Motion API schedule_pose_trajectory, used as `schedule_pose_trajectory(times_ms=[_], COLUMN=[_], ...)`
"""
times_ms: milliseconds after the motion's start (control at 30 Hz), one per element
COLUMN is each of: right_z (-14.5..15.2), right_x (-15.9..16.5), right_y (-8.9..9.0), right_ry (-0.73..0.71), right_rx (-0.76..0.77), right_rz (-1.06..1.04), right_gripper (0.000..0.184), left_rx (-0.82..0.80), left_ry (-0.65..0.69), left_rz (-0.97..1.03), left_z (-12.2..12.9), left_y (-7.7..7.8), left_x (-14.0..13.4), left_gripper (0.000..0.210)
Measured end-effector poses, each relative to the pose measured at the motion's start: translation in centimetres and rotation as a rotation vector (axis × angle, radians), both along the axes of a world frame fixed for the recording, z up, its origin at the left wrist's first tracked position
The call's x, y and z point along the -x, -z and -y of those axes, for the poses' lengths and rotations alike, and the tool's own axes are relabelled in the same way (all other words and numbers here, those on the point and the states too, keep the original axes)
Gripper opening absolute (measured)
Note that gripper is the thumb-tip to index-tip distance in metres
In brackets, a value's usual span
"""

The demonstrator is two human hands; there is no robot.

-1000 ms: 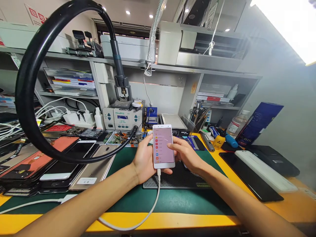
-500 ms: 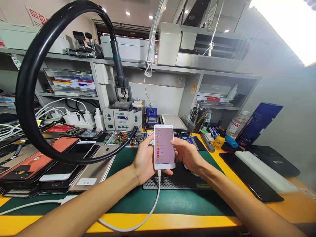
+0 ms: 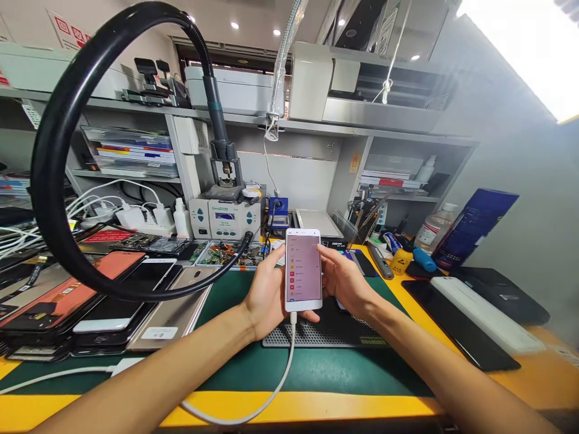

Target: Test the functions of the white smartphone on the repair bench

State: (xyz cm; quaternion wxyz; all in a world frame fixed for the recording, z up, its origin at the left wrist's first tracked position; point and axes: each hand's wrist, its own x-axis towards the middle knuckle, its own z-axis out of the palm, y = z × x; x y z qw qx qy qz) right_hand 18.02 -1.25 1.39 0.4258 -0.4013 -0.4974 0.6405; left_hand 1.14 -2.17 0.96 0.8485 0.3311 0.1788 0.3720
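Observation:
A white smartphone (image 3: 303,305) stands tilted up towards me, its lit pinkish screen showing a list with small coloured icons. My left hand (image 3: 266,295) grips it from the left and behind, the thumb along the left edge and a fingertip showing below. On the other side, my right hand (image 3: 346,280) closes around the right edge, its thumb at the upper right of the screen; its other fingers are partly hidden behind the phone. A white charging cable (image 3: 289,355) is plugged into the bottom of the phone and loops down over the bench edge.
Under the hands lies a dark perforated pad (image 3: 316,337) on a green mat (image 3: 353,377). Stacked phones (image 3: 167,307) fill the left. A thick black hose (image 3: 45,138) arches from a rework station (image 3: 230,218). To the right lie a black panel (image 3: 456,325) and a yellow bottle (image 3: 401,260).
The phone has shifted slightly right. My right thumb has moved up to the screen's upper right edge. A small mark on the list now sits at a lower row.

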Motion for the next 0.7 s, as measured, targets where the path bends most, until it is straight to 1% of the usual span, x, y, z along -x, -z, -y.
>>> schedule_pose_trajectory(times_ms=[133,400,700], right_z=[0.00,-0.10,-0.26], right_x=[-0.10,-0.02,-0.17], right_y=[-0.18,-0.07,0.58], right_ry=[-0.009,-0.009,-0.013], right_rx=[-0.004,-0.001,-0.024], right_rz=[-0.023,-0.019,-0.042], right_gripper=[0.051,0.050,0.049], left_rx=[-0.005,0.020,0.033], left_ry=[0.008,0.010,0.021], left_rz=[0.003,-0.006,0.000], left_z=[-0.08,-0.20,-0.37], left_y=[-0.02,0.11,0.32], left_x=[-0.02,0.13,0.14], left_gripper=[0.062,0.065,0.067])
